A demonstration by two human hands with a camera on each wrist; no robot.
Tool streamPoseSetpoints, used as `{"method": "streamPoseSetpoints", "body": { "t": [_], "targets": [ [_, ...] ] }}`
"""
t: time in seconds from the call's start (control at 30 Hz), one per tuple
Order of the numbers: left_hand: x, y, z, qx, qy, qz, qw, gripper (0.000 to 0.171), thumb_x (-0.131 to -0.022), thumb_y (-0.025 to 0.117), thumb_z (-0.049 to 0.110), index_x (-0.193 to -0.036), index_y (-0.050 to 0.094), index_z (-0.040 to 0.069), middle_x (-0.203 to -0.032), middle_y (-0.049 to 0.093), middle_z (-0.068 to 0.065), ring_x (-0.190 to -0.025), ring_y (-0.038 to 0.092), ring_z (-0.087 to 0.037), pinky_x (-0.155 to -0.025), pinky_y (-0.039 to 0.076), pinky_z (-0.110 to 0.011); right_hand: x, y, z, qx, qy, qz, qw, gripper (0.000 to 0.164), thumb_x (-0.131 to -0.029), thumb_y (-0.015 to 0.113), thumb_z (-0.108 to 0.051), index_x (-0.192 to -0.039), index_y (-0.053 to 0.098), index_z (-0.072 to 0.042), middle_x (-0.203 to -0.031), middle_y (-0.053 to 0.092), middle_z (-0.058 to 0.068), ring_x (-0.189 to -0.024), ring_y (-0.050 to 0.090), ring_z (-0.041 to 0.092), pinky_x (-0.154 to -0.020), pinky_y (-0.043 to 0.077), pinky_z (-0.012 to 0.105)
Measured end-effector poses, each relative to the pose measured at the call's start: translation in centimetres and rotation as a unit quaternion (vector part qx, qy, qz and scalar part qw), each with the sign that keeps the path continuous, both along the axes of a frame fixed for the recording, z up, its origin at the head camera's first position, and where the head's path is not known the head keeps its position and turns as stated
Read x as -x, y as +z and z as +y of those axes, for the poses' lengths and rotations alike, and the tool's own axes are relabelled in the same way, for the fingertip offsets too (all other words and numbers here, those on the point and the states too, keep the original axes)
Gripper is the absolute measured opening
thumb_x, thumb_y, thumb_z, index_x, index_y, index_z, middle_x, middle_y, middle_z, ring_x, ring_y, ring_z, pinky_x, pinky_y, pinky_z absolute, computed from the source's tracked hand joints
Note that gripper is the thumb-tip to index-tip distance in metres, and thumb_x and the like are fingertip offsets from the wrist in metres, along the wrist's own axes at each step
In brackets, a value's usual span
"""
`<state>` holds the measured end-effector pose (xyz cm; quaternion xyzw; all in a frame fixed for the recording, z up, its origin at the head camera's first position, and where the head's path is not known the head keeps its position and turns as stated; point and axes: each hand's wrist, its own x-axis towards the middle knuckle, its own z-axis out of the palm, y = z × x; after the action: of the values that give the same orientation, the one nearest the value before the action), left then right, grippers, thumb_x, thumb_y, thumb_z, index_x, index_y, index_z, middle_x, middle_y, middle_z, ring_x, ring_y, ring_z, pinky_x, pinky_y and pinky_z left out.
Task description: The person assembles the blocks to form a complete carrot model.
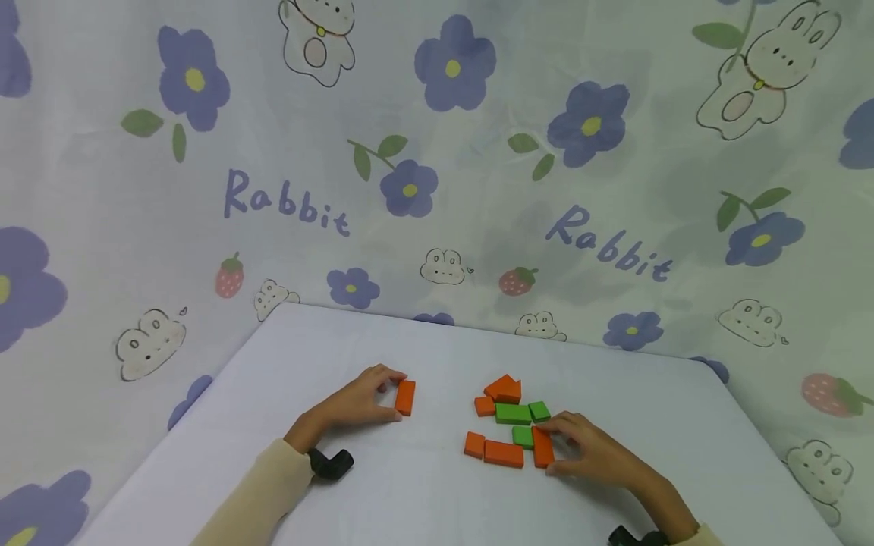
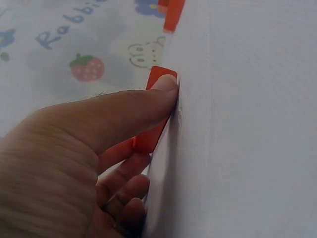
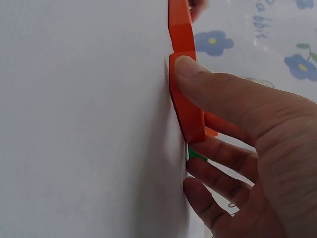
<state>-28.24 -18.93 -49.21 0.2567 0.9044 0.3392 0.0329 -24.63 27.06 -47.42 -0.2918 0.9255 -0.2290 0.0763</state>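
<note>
My left hand pinches an orange rectangular block by its two ends, thumb at the near end. In the left wrist view the thumb presses on this orange block close to the white surface. My right hand grips another orange rectangular block the same way, at the right end of a group of blocks. Beside that block lie a small green block and a long orange block. In the right wrist view the thumb lies on the gripped orange block.
Behind are a long green block, a small green block, a small orange block and pointed orange pieces. A small orange block ends the front row. A patterned cloth hangs behind the white table.
</note>
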Motion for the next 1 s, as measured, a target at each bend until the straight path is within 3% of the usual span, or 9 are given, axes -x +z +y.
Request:
{"method": "streamPoseSetpoints", "body": {
  "t": [0.2,0.33,0.47,0.6,0.77,1.0],
  "targets": [
    [0.1,-0.3,0.2,-0.001,0.004,-0.009,1.0000,0.064,-0.083,0.080,0.042,-0.137,0.055,0.017,-0.130,0.055,0.001,-0.108,0.049,-0.015,-0.093,0.046,-0.035,-0.5,0.6,0.4,0.008,0.012,-0.003,1.000,0.066,-0.080,0.076,-0.056,-0.136,0.058,-0.025,-0.130,0.056,-0.007,-0.111,0.054,0.011,-0.094,0.052,0.033],
    [0.0,-0.2,0.2,0.001,0.011,-0.014,0.9998,0.063,-0.083,0.079,0.043,-0.137,0.055,0.019,-0.131,0.054,0.002,-0.111,0.049,-0.014,-0.096,0.046,-0.038,-0.8,2.0,0.5,0.039,0.033,-0.002,0.999,0.060,-0.083,0.076,-0.050,-0.131,0.061,-0.018,-0.125,0.058,-0.004,-0.105,0.058,0.013,-0.083,0.054,0.026],
    [-0.1,-0.1,0.1,0.001,0.009,-0.015,0.9998,0.064,-0.084,0.079,0.043,-0.138,0.055,0.019,-0.132,0.055,-0.001,-0.112,0.050,-0.017,-0.098,0.047,-0.042,-0.8,3.6,-0.4,0.075,0.041,0.033,0.996,0.054,-0.086,0.076,-0.045,-0.130,0.062,-0.016,-0.120,0.058,-0.003,-0.101,0.061,0.017,-0.078,0.055,0.026],
    [-0.3,-0.1,0.0,0.007,0.011,-0.011,0.9999,0.063,-0.084,0.079,0.042,-0.138,0.056,0.019,-0.132,0.055,-0.001,-0.112,0.050,-0.017,-0.098,0.046,-0.042,-0.6,4.8,-2.8,0.113,0.055,0.064,0.990,0.051,-0.089,0.075,-0.040,-0.132,0.062,-0.017,-0.120,0.058,-0.003,-0.098,0.062,0.018,-0.081,0.057,0.031],
    [-0.4,-0.1,0.0,0.004,0.012,-0.016,0.9998,0.063,-0.084,0.078,0.043,-0.138,0.056,0.020,-0.131,0.055,0.000,-0.112,0.049,-0.017,-0.098,0.046,-0.042,0.1,5.5,-6.8,0.139,0.077,0.067,0.985,0.053,-0.089,0.076,-0.036,-0.133,0.060,-0.012,-0.121,0.056,0.001,-0.097,0.063,0.023,-0.081,0.058,0.034],
    [-0.3,0.0,0.2,0.006,0.035,-0.039,0.9986,0.062,-0.082,0.078,0.048,-0.137,0.056,0.029,-0.127,0.054,0.008,-0.110,0.048,-0.013,-0.096,0.044,-0.041,2.0,5.0,-11.8,0.159,0.044,0.077,0.983,0.055,-0.085,0.080,-0.033,-0.130,0.061,-0.009,-0.117,0.058,0.002,-0.102,0.066,0.025,-0.085,0.058,0.042]
  ]
}}
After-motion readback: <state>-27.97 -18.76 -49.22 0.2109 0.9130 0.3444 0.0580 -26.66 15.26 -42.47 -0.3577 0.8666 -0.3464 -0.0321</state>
